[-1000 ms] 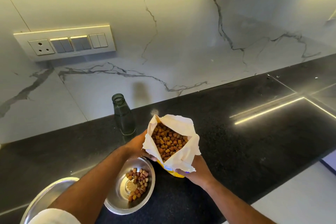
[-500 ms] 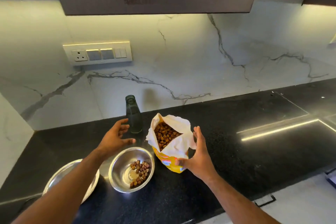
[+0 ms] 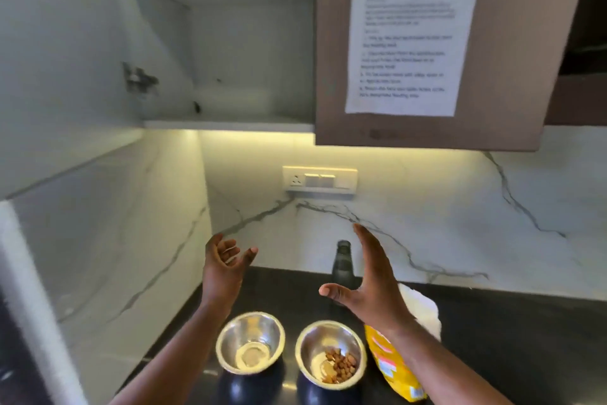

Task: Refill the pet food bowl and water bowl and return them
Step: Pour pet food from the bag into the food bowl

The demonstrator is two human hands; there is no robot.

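Here, near to far:
Bowls: we see the food bowl [image 3: 330, 352] with some kibble and the bare water bowl [image 3: 250, 341] at the table's [image 3: 512, 339] near edge.
Bag: yellow food bag [image 3: 392, 365] just right.
Hands: our left hand [image 3: 225, 265] and right hand [image 3: 371, 286] hover spread, holding nothing.
Bottle: bottle [image 3: 342, 261] by the far edge.
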